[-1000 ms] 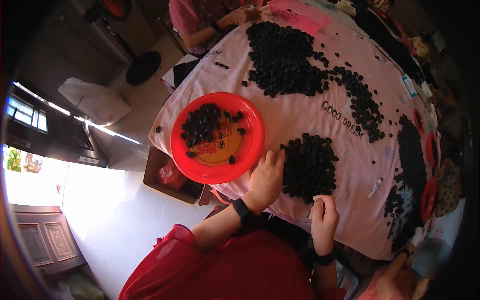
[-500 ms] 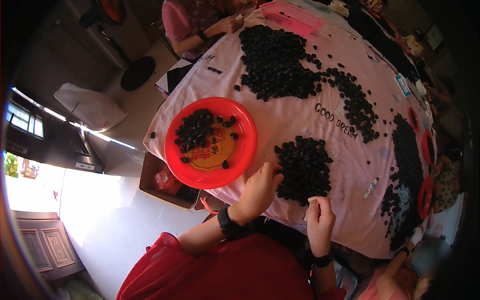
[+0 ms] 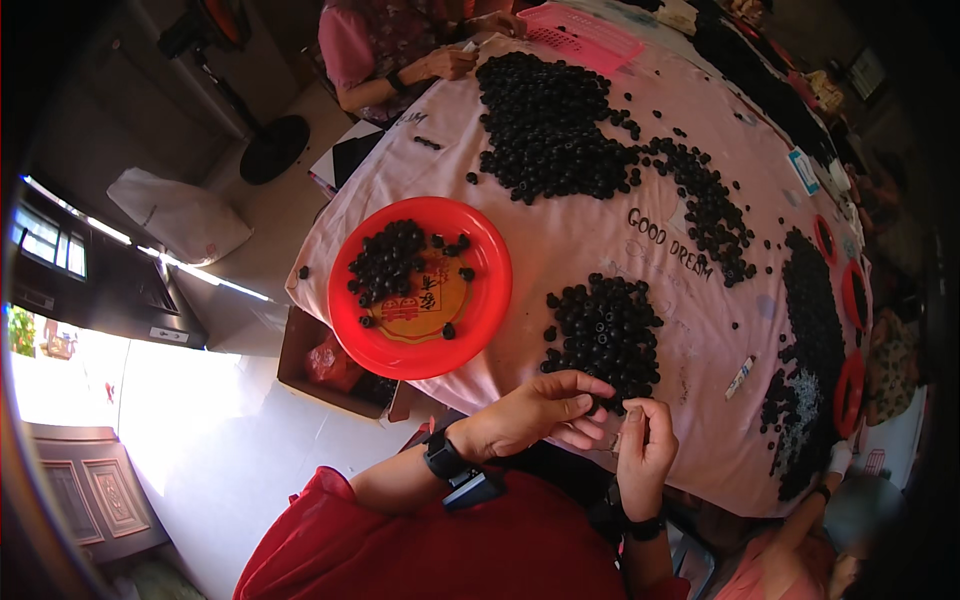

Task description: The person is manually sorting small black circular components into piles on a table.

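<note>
A pale pink cloth [image 3: 560, 245] is spread beneath everything, with a red plate [image 3: 488, 310] set on it, partly covered by black pieces [image 3: 387, 258]. Right of the plate, a black heap [image 3: 605, 330] is gathered. At its near edge, the left hand [image 3: 530, 412] is held half-curled (whether anything is pinched cannot be told); the right hand's [image 3: 646, 452] thumb and forefinger are pressed together.

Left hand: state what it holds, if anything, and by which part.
The left hand seemingly pinches a small black piece; the gripped part cannot be told.
</note>
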